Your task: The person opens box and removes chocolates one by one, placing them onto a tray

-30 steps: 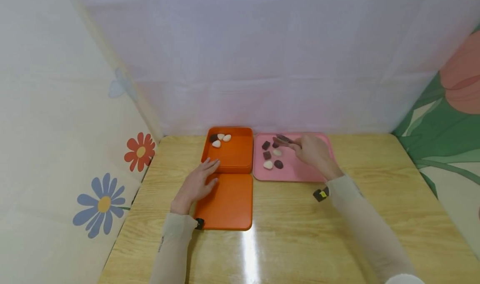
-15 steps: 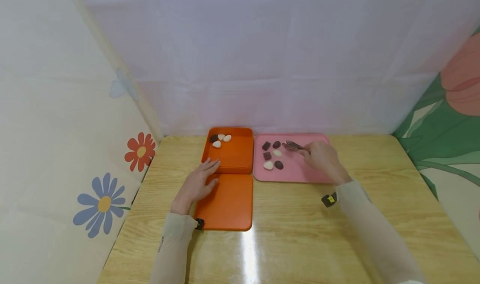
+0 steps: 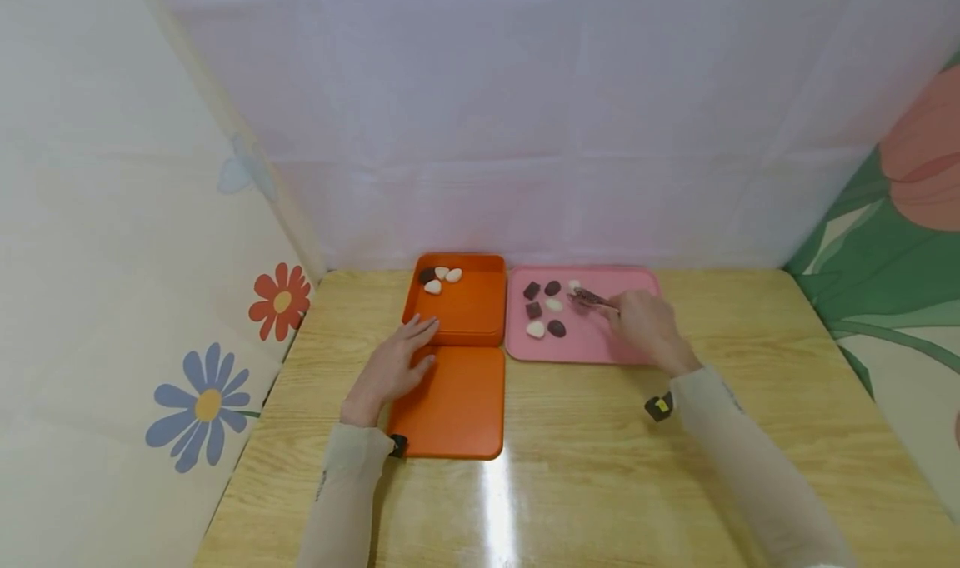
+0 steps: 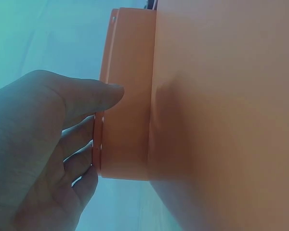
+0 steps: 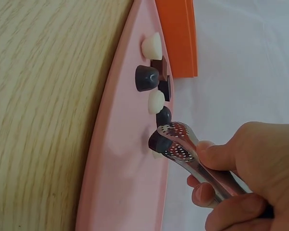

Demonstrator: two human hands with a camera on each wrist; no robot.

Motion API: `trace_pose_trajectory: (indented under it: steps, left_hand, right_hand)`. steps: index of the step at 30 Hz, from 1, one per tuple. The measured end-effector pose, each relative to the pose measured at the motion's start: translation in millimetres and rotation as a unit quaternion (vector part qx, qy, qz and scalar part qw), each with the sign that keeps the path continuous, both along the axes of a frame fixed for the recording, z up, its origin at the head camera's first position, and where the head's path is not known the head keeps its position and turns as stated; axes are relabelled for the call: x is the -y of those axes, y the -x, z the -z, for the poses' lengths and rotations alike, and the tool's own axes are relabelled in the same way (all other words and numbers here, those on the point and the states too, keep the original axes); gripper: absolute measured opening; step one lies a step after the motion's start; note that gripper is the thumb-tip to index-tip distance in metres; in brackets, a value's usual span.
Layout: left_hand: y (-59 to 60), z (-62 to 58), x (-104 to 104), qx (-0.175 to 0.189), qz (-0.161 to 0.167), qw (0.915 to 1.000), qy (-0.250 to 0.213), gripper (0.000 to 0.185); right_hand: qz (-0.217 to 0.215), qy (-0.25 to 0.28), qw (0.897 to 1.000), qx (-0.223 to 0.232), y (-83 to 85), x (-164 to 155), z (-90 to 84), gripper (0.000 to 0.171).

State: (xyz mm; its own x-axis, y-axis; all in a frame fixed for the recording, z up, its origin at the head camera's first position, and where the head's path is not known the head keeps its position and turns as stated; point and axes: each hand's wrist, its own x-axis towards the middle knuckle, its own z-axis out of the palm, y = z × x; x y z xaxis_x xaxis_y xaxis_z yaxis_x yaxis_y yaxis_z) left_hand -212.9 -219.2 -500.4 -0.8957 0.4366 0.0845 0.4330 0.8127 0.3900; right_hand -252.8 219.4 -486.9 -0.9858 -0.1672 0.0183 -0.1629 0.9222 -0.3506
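1. Nearest the camera, low in the head view, two pale sleeves (image 3: 341, 501) stretch over a glossy wooden tabletop (image 3: 600, 468), a small black wrist device (image 3: 659, 406) showing at right.

2. Left of centre, a flat orange plastic lid (image 3: 457, 406) lies on the wood, and the left hand (image 3: 392, 370) rests on its edge with fingers straight and relaxed, fingertips at the near wall of a square orange plastic box (image 3: 459, 311), apparently to steady it.

3. Right of centre, the right hand (image 3: 645, 322) curls around perforated metal tongs (image 3: 592, 298), whose tips reach over a pink rectangular plastic tray (image 3: 600, 347).

4. At the far left of that tray sit small dark and white chocolate pieces (image 3: 546, 308); the tong tips meet a white chocolate piece (image 3: 573, 286) beside them. Whether it is gripped or merely touched cannot be told from above.

5. Farther back, three or four more sweets (image 3: 439, 277) cluster in the box's far left corner, below a white cloth backdrop (image 3: 525, 118) and flower-printed side panels (image 3: 225, 351).

6. Close in, the right wrist view shows what the head view cannot: the shiny tongs (image 5: 183, 144) closed on a dark chocolate piece (image 5: 157, 141), a pale one just beneath, and the right hand (image 5: 245, 178) clenched on the handles.

7. Equally close, the left wrist view shows the left hand (image 4: 43, 144) with thumb (image 4: 94, 94) against the box rim (image 4: 127, 91), holding nothing.
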Motion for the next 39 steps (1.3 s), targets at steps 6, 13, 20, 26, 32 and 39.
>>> trace_pose_trajectory:
  steps: [6,13,20,26,32,39]
  left_hand:
    - [0.3,0.9,0.5,0.002,-0.001,1.0000,0.001,0.063]
    - [0.7,0.9,0.3,0.001,-0.002,1.0000,0.004,0.063]
    - [0.5,0.6,0.9,0.002,-0.002,1.0000,0.004,0.064]
    - [0.8,1.3,0.8,0.002,-0.002,1.0000,0.005,0.063]
    - [-0.1,-0.8,-0.8,0.005,-0.002,1.0000,-0.001,0.063]
    - [-1.7,-2.5,-1.5,0.009,-0.006,0.9999,-0.003,0.063]
  right_hand:
    - [0.006,-0.016,1.000,-0.008,0.2,1.2,4.5,0.031]
    - [0.002,-0.037,0.999,-0.025,0.5,1.4,8.5,0.032]
    - [0.000,-0.029,0.999,-0.020,0.5,5.5,10.3,0.033]
    - [0.003,-0.017,1.000,-0.012,-1.8,6.9,9.5,0.035]
    - [0.002,-0.018,0.999,-0.030,-2.4,6.4,7.9,0.035]
    - [-0.006,-0.010,0.999,-0.048,-1.1,8.0,3.8,0.035]
